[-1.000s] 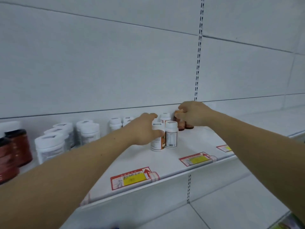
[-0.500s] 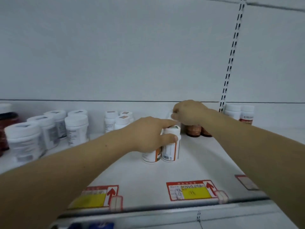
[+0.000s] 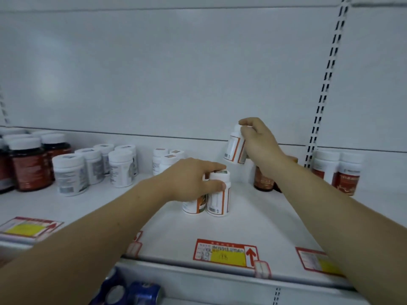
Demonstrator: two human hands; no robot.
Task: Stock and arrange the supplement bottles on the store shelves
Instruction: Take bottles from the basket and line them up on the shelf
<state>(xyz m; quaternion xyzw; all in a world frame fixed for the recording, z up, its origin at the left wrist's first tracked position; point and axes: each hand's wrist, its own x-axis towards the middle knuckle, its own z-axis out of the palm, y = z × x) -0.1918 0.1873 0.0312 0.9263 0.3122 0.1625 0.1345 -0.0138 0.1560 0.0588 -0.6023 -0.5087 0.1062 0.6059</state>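
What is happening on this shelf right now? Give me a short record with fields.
left hand: grips the cap of the standing bottle
standing bottle: upright on the shelf, beside a second bottle
right hand: holds the raised bottle
raised bottle: tilted, off the shelf
price tag: at the shelf's front edge

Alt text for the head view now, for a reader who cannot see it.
The right hand holds a small white bottle raised and tilted above the shelf, while the left hand grips the cap of an upright bottle standing beside a second bottle. More bottles line the back.
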